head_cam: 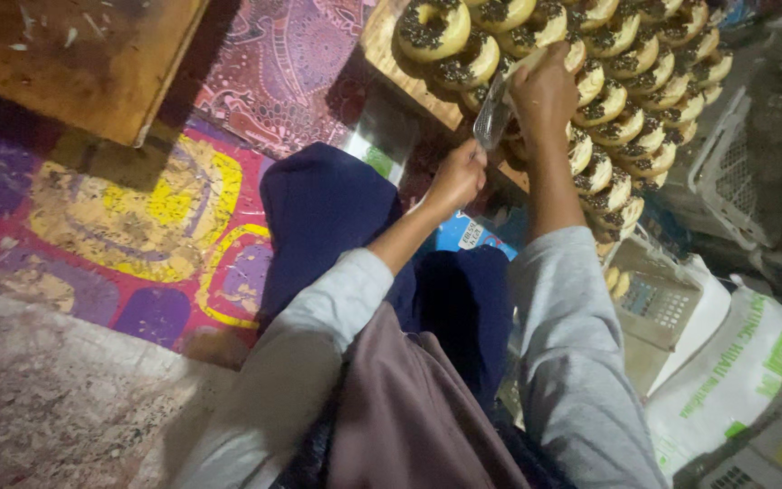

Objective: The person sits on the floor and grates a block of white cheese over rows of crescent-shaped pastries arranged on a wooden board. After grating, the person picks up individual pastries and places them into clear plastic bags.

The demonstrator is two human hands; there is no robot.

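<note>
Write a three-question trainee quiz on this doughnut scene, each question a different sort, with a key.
1. True or false: the left hand rests on the calculator.
2. What holds the clear plastic bag? A) both hands B) right hand only C) nobody
3. Fill in: the doughnuts are topped with dark ____.

Key: 1 false; 2 A; 3 sprinkles.

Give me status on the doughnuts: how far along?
Done: rows of ring doughnuts with dark sprinkles already lie on the wooden board. In hand: the right hand and left hand both hold a clear plastic bag over the rows; I cannot tell whether a doughnut is inside. Left: all the visible doughnuts look unwrapped; no bagged ones show.
</note>
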